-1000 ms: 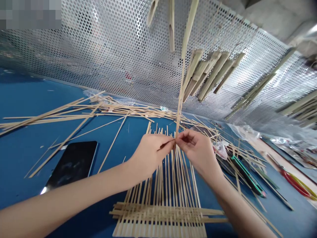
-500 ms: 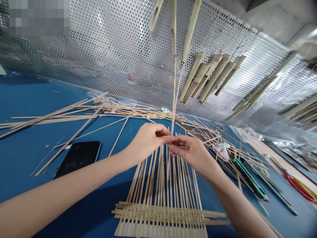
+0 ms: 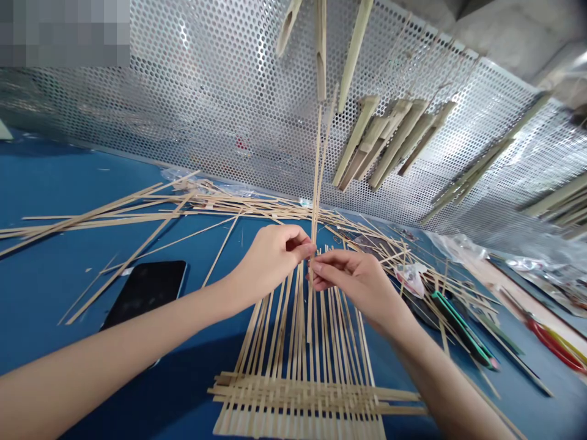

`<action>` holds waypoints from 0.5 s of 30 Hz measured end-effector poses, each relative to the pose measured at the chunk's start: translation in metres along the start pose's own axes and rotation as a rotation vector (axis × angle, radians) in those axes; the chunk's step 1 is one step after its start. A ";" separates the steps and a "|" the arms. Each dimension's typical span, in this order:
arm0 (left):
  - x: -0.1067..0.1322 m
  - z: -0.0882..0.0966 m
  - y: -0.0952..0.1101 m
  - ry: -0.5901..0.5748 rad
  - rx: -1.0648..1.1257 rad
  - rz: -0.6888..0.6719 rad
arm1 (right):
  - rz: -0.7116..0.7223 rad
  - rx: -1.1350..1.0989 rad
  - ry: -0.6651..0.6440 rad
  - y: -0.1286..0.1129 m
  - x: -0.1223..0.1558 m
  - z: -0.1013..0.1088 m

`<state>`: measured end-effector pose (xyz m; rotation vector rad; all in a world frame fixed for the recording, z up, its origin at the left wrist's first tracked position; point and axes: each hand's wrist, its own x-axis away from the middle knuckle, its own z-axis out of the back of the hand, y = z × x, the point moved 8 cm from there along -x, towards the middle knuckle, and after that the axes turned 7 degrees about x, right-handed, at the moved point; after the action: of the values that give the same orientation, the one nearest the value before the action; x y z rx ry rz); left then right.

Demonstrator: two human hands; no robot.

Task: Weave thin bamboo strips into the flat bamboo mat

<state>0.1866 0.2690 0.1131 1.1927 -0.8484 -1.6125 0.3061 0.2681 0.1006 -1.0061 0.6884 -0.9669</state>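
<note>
Between both hands stand thin bamboo strips [image 3: 317, 183], held nearly upright, with their upper ends spread slightly apart in front of the metal panel. My left hand [image 3: 282, 253] pinches them between thumb and fingers. Just below and to the right, my right hand [image 3: 343, 272] grips the same strips, its fingers closed. The strips' lower end hangs over a partly woven bamboo mat [image 3: 298, 394]. Its long strips run away from me, and several crosswise strips are woven in near the front edge. The hands hide part of the mat's far end.
A phone [image 3: 145, 290] lies left on the blue table [image 3: 59, 177]. Loose bamboo strips [image 3: 266, 206] are heaped along the back. To the right are a green-edged cutter [image 3: 463, 330] and red-handled pliers [image 3: 553, 345]. Bamboo pieces [image 3: 398, 140] hang before a perforated metal panel [image 3: 206, 98].
The held bamboo strips have shifted slightly left, and their lower end sits a little lower. My left hand has moved slightly left, apart from the right fingertips. The mat stays put.
</note>
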 end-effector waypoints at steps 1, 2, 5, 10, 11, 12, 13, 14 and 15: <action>0.000 0.000 0.000 -0.005 -0.002 -0.002 | 0.000 -0.001 0.009 0.001 0.000 0.000; 0.000 -0.001 0.000 -0.010 -0.003 -0.004 | 0.000 0.000 0.017 0.001 0.000 0.001; 0.001 -0.001 0.000 -0.012 -0.007 -0.002 | -0.006 0.003 0.035 0.002 0.000 0.002; 0.002 -0.001 0.002 -0.003 -0.015 -0.013 | -0.012 -0.003 0.044 0.001 0.001 0.001; 0.002 -0.002 0.003 -0.009 -0.011 -0.020 | -0.012 -0.005 0.039 0.001 0.001 0.001; 0.002 -0.002 0.003 -0.018 -0.005 -0.026 | -0.012 -0.006 0.031 0.001 0.000 0.000; 0.001 -0.003 0.003 -0.026 -0.002 -0.032 | -0.010 -0.008 0.020 0.001 0.000 0.000; 0.001 -0.004 0.004 -0.034 0.000 -0.038 | -0.009 -0.010 0.005 0.002 -0.001 -0.001; 0.001 -0.005 0.004 -0.040 0.002 -0.042 | -0.007 -0.012 -0.009 0.002 -0.001 -0.001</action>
<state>0.1921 0.2671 0.1152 1.1898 -0.8558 -1.6746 0.3053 0.2691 0.0981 -1.0238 0.6845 -0.9641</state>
